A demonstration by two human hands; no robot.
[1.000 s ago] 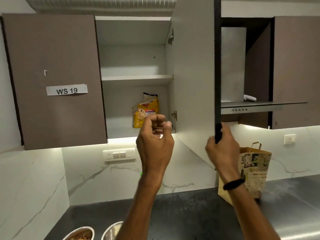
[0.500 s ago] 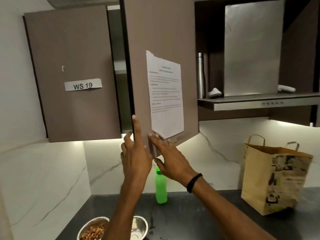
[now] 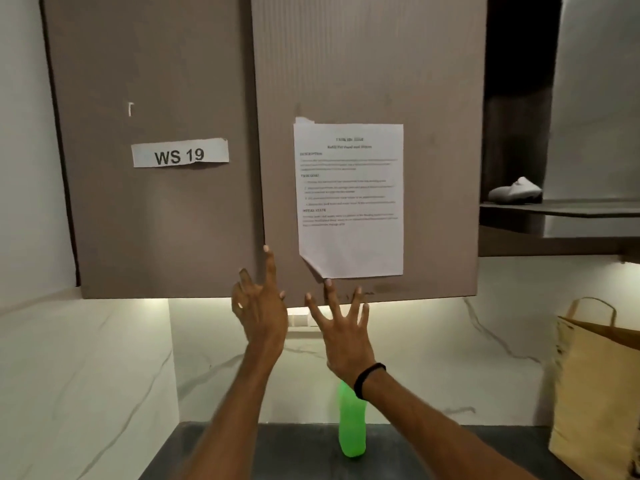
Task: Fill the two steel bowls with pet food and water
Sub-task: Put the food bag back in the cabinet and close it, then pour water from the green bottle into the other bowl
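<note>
Reaching up, both hands are at the bottom of the right-hand cabinet door (image 3: 433,98), which sits flush with the left door (image 3: 156,237) beside it. The left hand (image 3: 259,306) has its index finger pointing straight up along the seam between the two doors, the other fingers loosely bent, nothing in it. The right hand (image 3: 341,327) is spread wide, fingertips on the door's lower edge and the index tip right under the curled bottom corner of the printed sheet (image 3: 349,202) stuck there. It's holding nothing either. There's a black band (image 3: 369,379) on that wrist. The left door carries a "WS 19" label (image 3: 180,154). The green bottle (image 3: 351,431) stands upright at the counter's (image 3: 277,455) back edge, against the marble wall, its top hidden behind the right wrist. A brown paper bag (image 3: 595,393) sits at the counter's right end.
</note>
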